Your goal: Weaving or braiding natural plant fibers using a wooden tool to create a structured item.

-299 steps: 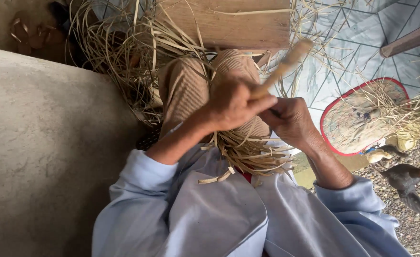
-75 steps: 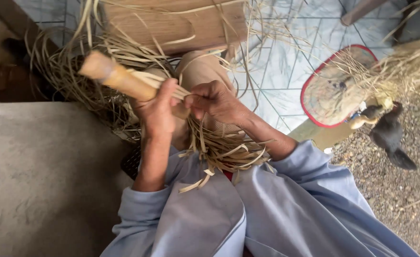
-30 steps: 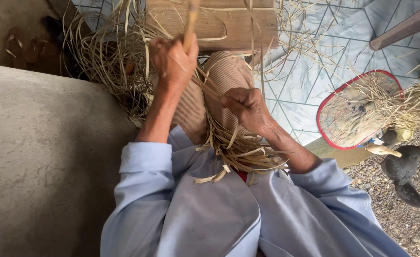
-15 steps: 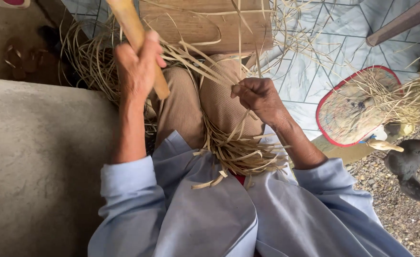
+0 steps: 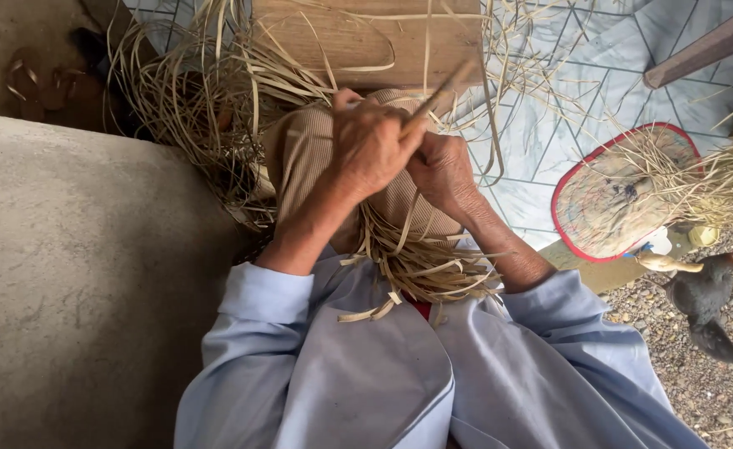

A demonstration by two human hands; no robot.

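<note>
My left hand is closed around a pale wooden stick that slants up to the right over my knees. Right beside it, touching, my right hand pinches a bundle of dry straw-coloured strips lying across my lap, their cut ends fanning out over my light blue shirt. Both hands rest above my tan ribbed trousers.
A wooden board lies beyond my knees amid a heap of loose strips. Concrete slab at left. A red-rimmed woven fan lies on the tiled floor at right, a dark chicken on gravel beside it.
My left hand has swung the stick from raised at upper left back down against my right hand. The right hand has stayed on the strips.
</note>
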